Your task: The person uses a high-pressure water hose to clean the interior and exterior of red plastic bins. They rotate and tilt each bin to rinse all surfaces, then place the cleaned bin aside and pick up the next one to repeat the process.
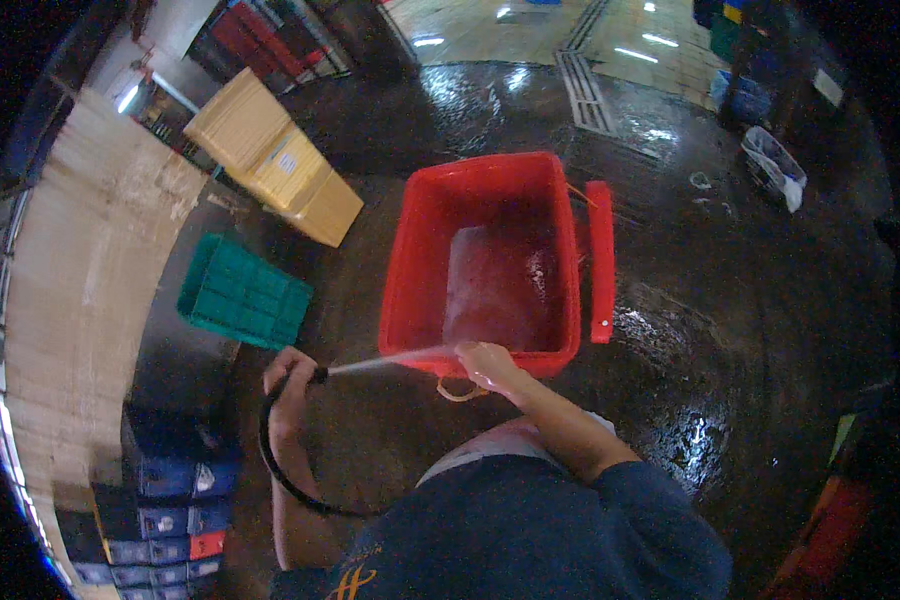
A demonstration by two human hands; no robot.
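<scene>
My left hand [291, 379] grips a black hose [277, 457] near its nozzle end, and a jet of water [390, 360] shoots from it to the right. The jet reaches my right hand [487, 364], which is wet and sits over the near rim of a large red plastic cooler box [394, 270]. Its fingers are partly hidden, so I cannot tell whether they hold anything. The box stands open on the floor, its inside wet and shiny. A red lid [601, 262] stands edge-on along its right side. A pale rope handle [461, 391] hangs at the near end.
A green plastic crate [247, 292] and a tall yellow bin [292, 172] stand left of the box. The dark floor [667, 405] is wet. A metal drain grate [585, 90] lies ahead. Stacked blue crates [169, 517] are at lower left, and a lined basket [772, 161] is at far right.
</scene>
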